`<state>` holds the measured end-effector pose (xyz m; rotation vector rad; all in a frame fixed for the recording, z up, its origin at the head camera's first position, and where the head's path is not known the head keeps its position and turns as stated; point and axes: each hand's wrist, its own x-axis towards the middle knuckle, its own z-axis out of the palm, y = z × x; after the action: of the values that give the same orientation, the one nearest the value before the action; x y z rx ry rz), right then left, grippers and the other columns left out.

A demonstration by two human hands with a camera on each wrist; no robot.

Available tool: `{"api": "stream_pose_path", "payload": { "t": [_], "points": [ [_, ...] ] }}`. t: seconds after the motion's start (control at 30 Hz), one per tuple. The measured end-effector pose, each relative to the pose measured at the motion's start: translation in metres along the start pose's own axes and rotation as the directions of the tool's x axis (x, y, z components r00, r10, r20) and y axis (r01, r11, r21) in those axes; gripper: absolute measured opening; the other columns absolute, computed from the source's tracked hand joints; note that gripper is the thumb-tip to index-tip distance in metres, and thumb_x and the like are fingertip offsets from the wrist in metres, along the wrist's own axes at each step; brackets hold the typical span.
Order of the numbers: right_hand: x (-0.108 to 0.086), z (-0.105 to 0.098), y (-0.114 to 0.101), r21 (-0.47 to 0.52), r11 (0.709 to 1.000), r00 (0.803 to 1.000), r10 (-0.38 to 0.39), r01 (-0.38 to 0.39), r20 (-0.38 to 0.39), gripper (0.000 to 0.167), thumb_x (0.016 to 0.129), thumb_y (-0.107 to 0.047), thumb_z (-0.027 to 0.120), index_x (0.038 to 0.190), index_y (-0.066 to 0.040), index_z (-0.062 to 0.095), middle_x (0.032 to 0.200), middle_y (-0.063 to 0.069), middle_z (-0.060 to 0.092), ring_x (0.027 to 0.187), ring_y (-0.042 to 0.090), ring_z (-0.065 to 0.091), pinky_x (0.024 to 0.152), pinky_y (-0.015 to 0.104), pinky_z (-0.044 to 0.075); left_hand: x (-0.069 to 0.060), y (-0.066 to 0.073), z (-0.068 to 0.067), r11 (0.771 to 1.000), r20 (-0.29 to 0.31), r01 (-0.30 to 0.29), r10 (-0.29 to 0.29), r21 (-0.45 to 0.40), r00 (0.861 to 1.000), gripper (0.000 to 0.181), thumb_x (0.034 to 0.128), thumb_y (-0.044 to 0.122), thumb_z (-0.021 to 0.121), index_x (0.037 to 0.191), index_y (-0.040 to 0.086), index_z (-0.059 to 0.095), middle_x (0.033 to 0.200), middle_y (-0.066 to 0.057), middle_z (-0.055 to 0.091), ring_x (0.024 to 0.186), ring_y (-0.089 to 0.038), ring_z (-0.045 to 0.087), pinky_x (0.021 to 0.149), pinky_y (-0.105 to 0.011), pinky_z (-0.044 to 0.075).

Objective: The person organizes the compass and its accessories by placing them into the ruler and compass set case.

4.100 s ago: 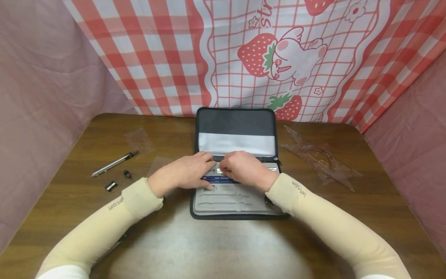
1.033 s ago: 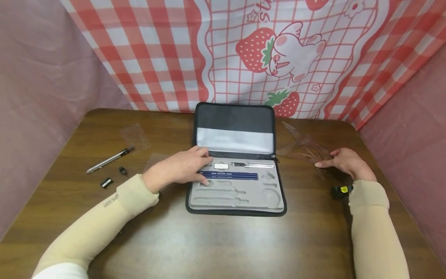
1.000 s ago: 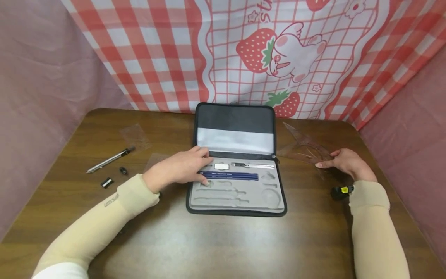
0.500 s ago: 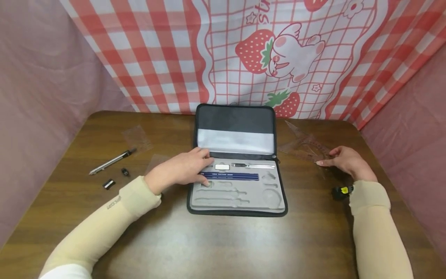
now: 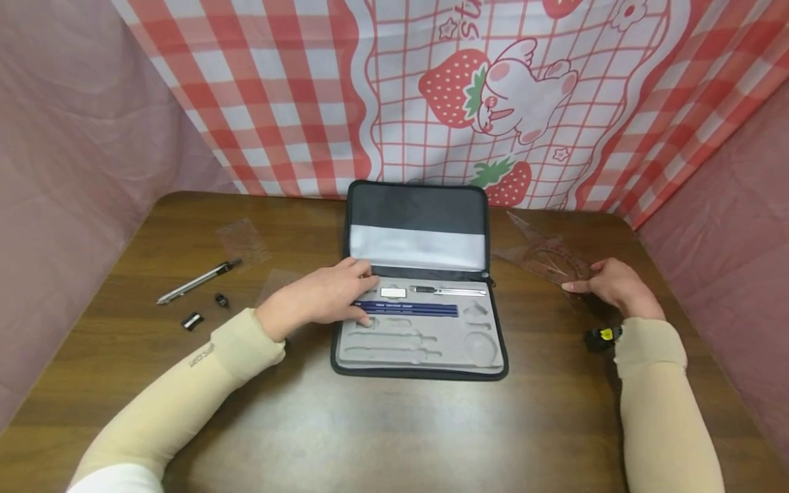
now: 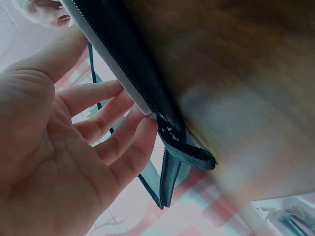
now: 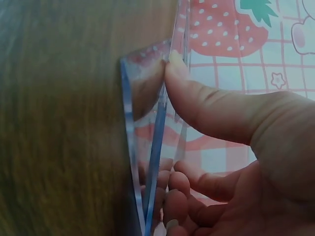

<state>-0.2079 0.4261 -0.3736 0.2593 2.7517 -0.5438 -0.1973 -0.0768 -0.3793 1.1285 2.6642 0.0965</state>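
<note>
My left hand (image 5: pixel 322 296) rests on the left edge of an open black zip case (image 5: pixel 420 374), its fingertips touching the rim in the left wrist view. The case's grey tray holds blue pencils (image 5: pixel 425 310), a white eraser (image 5: pixel 393 292) and a slim silver-and-black cutter knife (image 5: pixel 456 292). Far to the right, my right hand (image 5: pixel 618 286) has thumb and curled fingers at the edges of a clear protractor (image 5: pixel 547 261), which overlaps clear set squares (image 5: pixel 520 223). In the right wrist view, my thumb touches stacked clear plastic (image 7: pixel 160 113); which piece it bears on is hard to tell.
At left lie a silver compass (image 5: pixel 196 282), a small black part (image 5: pixel 221 300), a black sharpener (image 5: pixel 192 321) and a clear sheet-like template (image 5: pixel 242 241). Another clear piece (image 5: pixel 279 279) is partly under my left arm. A checked curtain (image 5: pixel 296 103) hangs behind the table.
Since the oldest frame, my right hand has left the case and moved right to the clear plastic pieces. Over the last second those pieces have shifted slightly; my left hand stays on the case.
</note>
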Motion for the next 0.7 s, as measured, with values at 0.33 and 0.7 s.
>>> {"api": "stream_pose_path", "payload": {
  "t": [0.33, 0.7],
  "points": [
    [-0.001, 0.004, 0.004, 0.143, 0.990, 1.000, 0.018, -0.022, 0.026, 0.083, 0.091, -0.048, 0.069, 0.136, 0.016, 0.040, 0.141, 0.041, 0.032, 0.125, 0.053, 0.037, 0.101, 0.062, 0.034, -0.001, 0.001, -0.002, 1.000, 0.007, 0.002, -0.002, -0.003, 1.000, 0.077, 0.0875, 0.052, 0.071, 0.146, 0.007, 0.050, 0.125, -0.006, 0.048, 0.112, -0.020, 0.044, 0.092, -0.036, 0.047],
    [-0.011, 0.014, -0.026, -0.085, 0.973, 0.975, -0.218, 0.214, -0.048, 0.042, 0.094, -0.032, 0.069, 0.110, 0.006, 0.056, 0.100, 0.021, 0.059, 0.085, 0.034, 0.053, 0.071, 0.047, 0.046, -0.054, -0.040, -0.015, 0.998, -0.102, 0.042, -0.047, -0.050, 0.994, 0.054, 0.0919, 0.039, 0.072, 0.132, 0.005, 0.063, 0.114, -0.006, 0.062, 0.101, -0.019, 0.056, 0.086, -0.040, 0.051]
  ]
}}
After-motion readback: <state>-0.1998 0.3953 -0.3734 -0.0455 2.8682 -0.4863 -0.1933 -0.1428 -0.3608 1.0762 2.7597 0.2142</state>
